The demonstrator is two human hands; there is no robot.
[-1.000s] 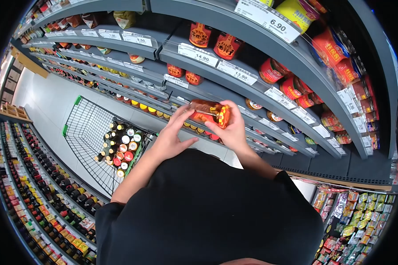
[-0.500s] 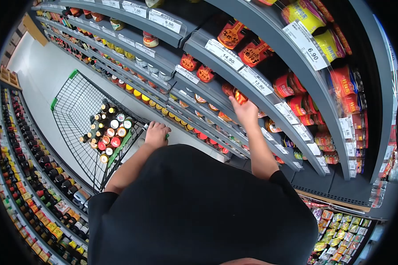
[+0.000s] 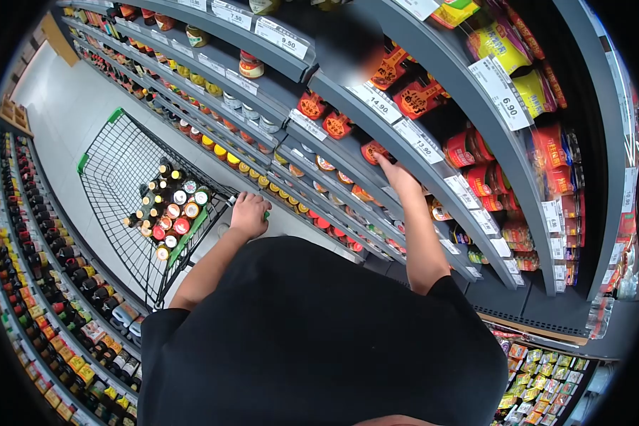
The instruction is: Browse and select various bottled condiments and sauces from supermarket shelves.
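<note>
Jar (image 3: 371,150) seemingly at right fingers (image 3: 385,162)

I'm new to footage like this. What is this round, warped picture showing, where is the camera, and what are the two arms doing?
No machine is involved. One camera sits on a person's head and looks down, so their black shirt fills the bottom and the wide lens bends the shop shelves. The left hand is closed on the cart handle. The wire cart holds bottles and jars. The right hand reaches to a shelf, its fingers at a red jar. Whether it grips the jar is unclear.
</note>
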